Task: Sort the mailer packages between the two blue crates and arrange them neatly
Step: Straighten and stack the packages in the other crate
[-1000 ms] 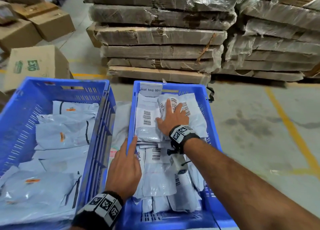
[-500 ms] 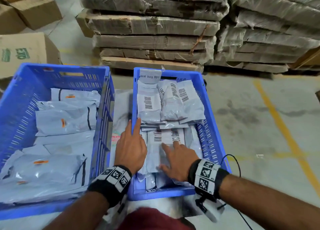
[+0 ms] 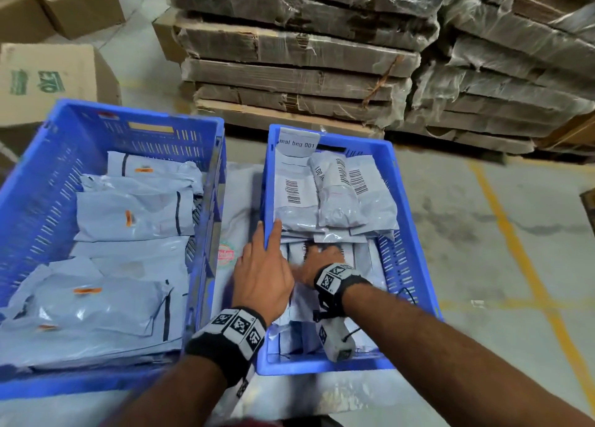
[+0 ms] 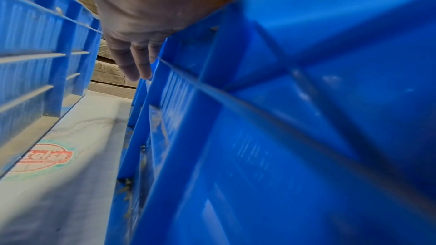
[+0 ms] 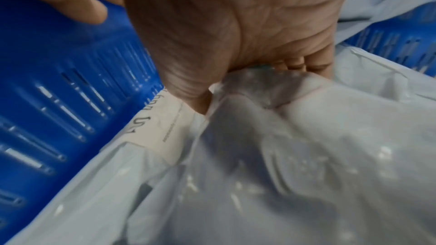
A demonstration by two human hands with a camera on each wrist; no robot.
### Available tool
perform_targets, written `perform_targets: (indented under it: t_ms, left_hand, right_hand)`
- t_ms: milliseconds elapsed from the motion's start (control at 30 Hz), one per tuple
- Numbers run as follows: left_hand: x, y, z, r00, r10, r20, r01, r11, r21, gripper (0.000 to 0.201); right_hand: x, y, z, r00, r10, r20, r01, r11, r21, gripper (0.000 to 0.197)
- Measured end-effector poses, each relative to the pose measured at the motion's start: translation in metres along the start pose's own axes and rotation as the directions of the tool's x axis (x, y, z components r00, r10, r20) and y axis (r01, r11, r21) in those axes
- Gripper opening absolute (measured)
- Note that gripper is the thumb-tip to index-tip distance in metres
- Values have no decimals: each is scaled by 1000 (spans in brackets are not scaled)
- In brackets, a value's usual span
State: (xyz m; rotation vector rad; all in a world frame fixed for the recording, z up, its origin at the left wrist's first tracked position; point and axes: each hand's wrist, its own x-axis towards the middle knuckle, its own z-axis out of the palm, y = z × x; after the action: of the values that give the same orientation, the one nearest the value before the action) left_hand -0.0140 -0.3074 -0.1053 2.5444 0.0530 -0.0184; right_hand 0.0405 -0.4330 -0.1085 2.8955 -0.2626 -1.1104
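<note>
**Both hands at the near row of the smaller crate**

Nearest, at 6 o'clock, the left hand (image 3: 262,280) lies flat with straight fingers along the left rim of the right crate (image 3: 415,265); the left-wrist view shows the palm resting on that rim, holding nothing. Just beside it at 5 o'clock, the right hand (image 3: 317,261) presses down into the near mailers (image 3: 297,327), thumb and fingers dug into a fold of soft film; whether they pinch it I cannot tell. Beyond, at 12 o'clock, three barcoded mailers (image 3: 335,195) lie side by side against the far wall. At 9 o'clock the left crate (image 3: 38,201) holds larger grey mailers (image 3: 128,214), loosely overlapped.

These look light, limp and slippery; a flat palm squares them best, and lifting should take an edge or seam, not the slack middle
</note>
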Motion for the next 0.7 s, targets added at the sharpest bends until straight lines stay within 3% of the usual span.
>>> perform_targets:
  t_ms: [133,367,567,700]
  left_hand:
    - [0,-1,-1,1000,-13,24,13,1000,-2,68]
    - [-1,-1,-1,1000,3,22,-3,1000,10,68]
    - [-1,0,-1,1000,15,-3,-14,1000,28,68]
    - [-2,1,-2,999,21,-26,-20,999,38,67]
  right_hand:
    - [-6,6,-7,1000,-14,20,14,1000,18,67]
    - [-40,46,-17,982,-150,111,155,987,-43,80]
    - [-78,78,-27,951,-254,177,269,961,-63,74]
    - [-102,109,-37,916,-370,155,379,925,-36,74]
